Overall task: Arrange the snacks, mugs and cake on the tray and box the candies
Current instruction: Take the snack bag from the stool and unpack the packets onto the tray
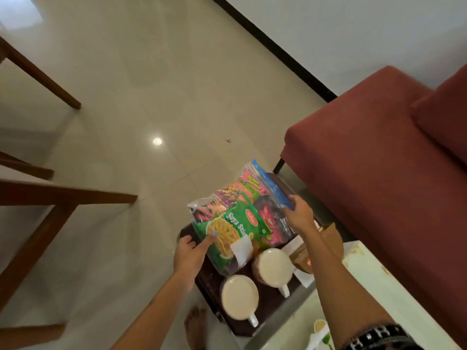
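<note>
1. Snack bag [236,218] held over the tray's [212,286] far end — long axis running near-left to far-right.
2. Left hand [190,253] pinching near-left corner, right hand [298,213] gripping far-right edge.
3. Mugs [273,267] just near of it — lowering straight down likely clears them.

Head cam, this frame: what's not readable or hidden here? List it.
- Tray: the far half in the head view is covered by the snack bag held in the left hand and right hand.
- Brown box: mostly behind the right forearm; contents unseen.
- Cake and candies: none identifiable.
- Two mugs: only rims and pale tops show from above.
- Small items at the bottom edge: cut off, too blurred to name.
</note>
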A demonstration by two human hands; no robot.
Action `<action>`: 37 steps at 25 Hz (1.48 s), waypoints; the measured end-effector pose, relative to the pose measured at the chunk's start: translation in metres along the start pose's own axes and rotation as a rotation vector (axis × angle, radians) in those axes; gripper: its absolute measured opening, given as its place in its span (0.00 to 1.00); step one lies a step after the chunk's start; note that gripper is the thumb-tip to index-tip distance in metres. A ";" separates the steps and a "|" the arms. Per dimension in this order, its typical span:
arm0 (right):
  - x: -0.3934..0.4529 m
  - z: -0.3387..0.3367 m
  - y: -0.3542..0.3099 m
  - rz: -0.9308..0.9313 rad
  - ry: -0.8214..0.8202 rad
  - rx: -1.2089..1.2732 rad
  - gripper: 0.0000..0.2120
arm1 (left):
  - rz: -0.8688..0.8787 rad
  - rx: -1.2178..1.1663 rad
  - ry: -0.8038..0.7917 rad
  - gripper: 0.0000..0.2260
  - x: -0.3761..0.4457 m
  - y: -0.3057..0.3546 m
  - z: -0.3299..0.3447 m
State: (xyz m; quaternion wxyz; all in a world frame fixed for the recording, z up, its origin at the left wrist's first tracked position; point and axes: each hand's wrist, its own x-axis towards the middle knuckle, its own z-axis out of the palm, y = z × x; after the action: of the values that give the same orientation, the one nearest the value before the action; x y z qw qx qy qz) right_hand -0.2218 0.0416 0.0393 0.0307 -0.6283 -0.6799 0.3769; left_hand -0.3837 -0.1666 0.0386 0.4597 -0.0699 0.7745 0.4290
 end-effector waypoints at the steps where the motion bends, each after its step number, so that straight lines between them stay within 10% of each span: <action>1: 0.013 0.005 0.002 0.032 -0.011 -0.035 0.22 | -0.026 0.025 0.024 0.37 0.010 0.001 0.004; 12: 0.031 -0.018 -0.017 0.013 0.008 0.106 0.11 | -0.099 -0.265 -0.089 0.06 0.022 0.038 0.021; 21: -0.100 -0.175 -0.037 -0.223 0.239 0.538 0.09 | 0.095 -0.358 -0.241 0.10 -0.089 0.090 0.053; 27: -0.246 -0.243 0.002 -0.287 0.226 0.719 0.04 | 0.454 -0.051 -0.106 0.08 -0.230 0.047 0.081; 33: -0.342 -0.220 0.074 -0.154 0.471 -0.117 0.09 | 0.748 0.423 -0.444 0.17 -0.371 0.018 0.162; 37: -0.379 -0.221 0.148 -0.173 0.158 0.201 0.08 | 0.732 0.874 -0.362 0.08 -0.387 -0.038 0.191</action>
State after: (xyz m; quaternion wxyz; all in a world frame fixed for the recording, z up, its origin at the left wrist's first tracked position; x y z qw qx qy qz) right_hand 0.0944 -0.1972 0.2792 0.1793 -0.5889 -0.6858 0.3884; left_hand -0.0205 -0.1613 0.2747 0.3927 0.4712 0.7624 0.2063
